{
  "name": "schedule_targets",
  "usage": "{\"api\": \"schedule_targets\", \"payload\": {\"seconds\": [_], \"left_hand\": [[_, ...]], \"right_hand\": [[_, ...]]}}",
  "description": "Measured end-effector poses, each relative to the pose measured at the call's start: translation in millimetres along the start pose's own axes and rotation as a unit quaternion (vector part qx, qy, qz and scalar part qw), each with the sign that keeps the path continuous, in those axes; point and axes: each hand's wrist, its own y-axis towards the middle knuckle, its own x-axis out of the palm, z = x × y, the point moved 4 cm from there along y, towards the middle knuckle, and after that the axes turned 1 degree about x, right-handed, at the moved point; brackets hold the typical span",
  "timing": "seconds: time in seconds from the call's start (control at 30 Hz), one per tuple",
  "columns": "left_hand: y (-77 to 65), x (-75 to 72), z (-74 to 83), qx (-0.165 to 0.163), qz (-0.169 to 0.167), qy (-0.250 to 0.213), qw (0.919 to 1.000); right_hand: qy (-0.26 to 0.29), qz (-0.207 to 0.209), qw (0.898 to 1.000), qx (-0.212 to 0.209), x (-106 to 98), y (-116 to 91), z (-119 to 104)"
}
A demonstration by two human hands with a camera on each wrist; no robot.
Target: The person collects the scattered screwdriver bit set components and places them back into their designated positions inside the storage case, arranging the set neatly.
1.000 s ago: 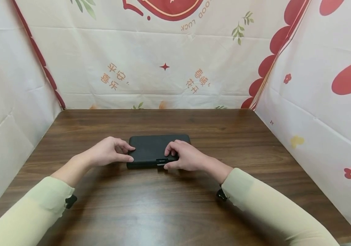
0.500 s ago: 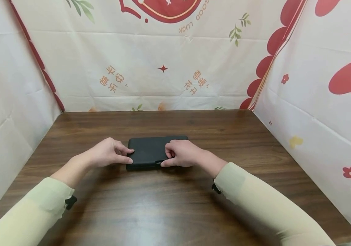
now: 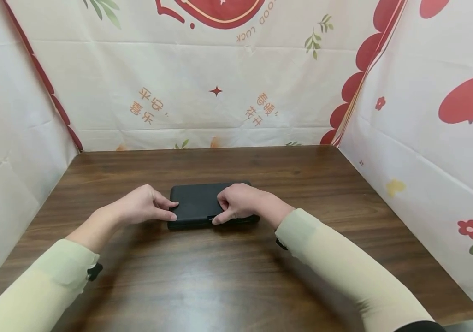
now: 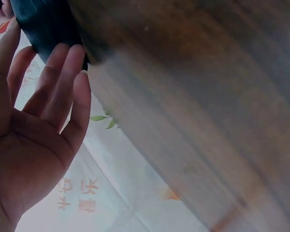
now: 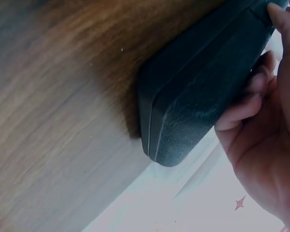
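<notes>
A flat black hard case (image 3: 197, 200) with a textured lid lies shut on the wooden table. My left hand (image 3: 143, 205) holds its left end, thumb at the front corner and a finger on the lid's edge. In the left wrist view the fingers of the left hand (image 4: 43, 106) reach the case's end, slightly bent. With its thumb on the latch (image 3: 210, 218) at the front edge, my right hand (image 3: 240, 203) bends its other fingers over the lid. The right wrist view shows the seam along the side of the case (image 5: 193, 96). The thumb hides most of the latch.
The brown wood-grain table (image 3: 170, 281) runs around the case on all sides. A printed white cloth (image 3: 203, 64) hangs behind it, with more cloth at the left and right. Both forearms wear pale green sleeves (image 3: 332, 258) and dark wrist straps.
My right hand has rolled forward over the case, its fingers bending more and its thumb covering the latch that showed before. The left hand keeps its hold. The head view has shifted slightly.
</notes>
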Motion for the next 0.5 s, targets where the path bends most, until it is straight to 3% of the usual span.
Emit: {"api": "schedule_targets", "payload": {"seconds": [0.27, 0.5], "left_hand": [[0.1, -2.1, 2.8, -0.008, -0.020, 0.010, 0.9997], [-0.3, -1.3, 0.5, -0.006, -0.006, 0.005, 1.0000]], "right_hand": [[-0.006, -0.004, 1.000, -0.010, 1.5, 4.1, 3.4], [0.001, 0.014, 1.000, -0.014, 2.2, 1.6, 3.6]]}}
